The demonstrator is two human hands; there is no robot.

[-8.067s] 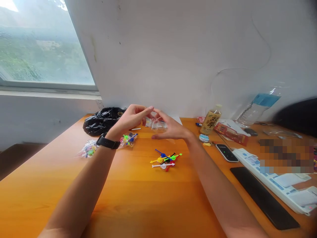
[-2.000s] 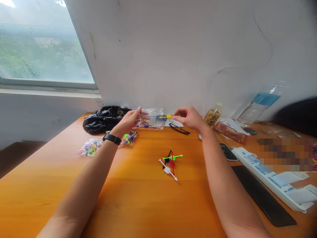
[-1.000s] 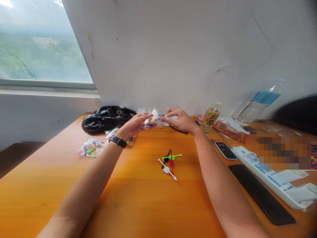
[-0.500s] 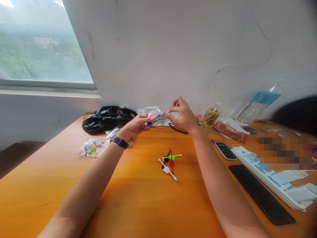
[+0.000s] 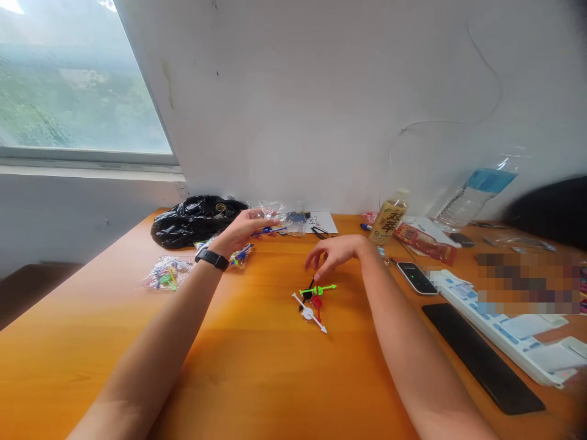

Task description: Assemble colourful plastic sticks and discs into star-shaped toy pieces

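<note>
At the back of the table my left hand [image 5: 241,232], wearing a black wristband, is closed on a blue spinner arrow [image 5: 268,231]. A crinkled clear plastic bag [image 5: 270,211] shows just behind those fingers; whether they grip it too is unclear. My right hand [image 5: 337,252] hovers palm down with fingers bent and apart, holding nothing I can see. Its fingertips are just above a small overlapping pile: a white spinner arrow [image 5: 309,313], a bright green one [image 5: 318,291], a red one [image 5: 317,303] and a black one [image 5: 307,294].
A clear bag of coloured pieces [image 5: 169,273] lies left, and another bag [image 5: 241,256] beside my left wrist. Behind them sits a black plastic bag [image 5: 197,220]. To the right are a drink bottle [image 5: 388,220], a white power strip [image 5: 499,327] and a flat black slab [image 5: 481,357].
My right hand has left the clear bag and come down toward the arrow pile. My left hand has shifted slightly left with the blue arrow. The pile looks the same.
</note>
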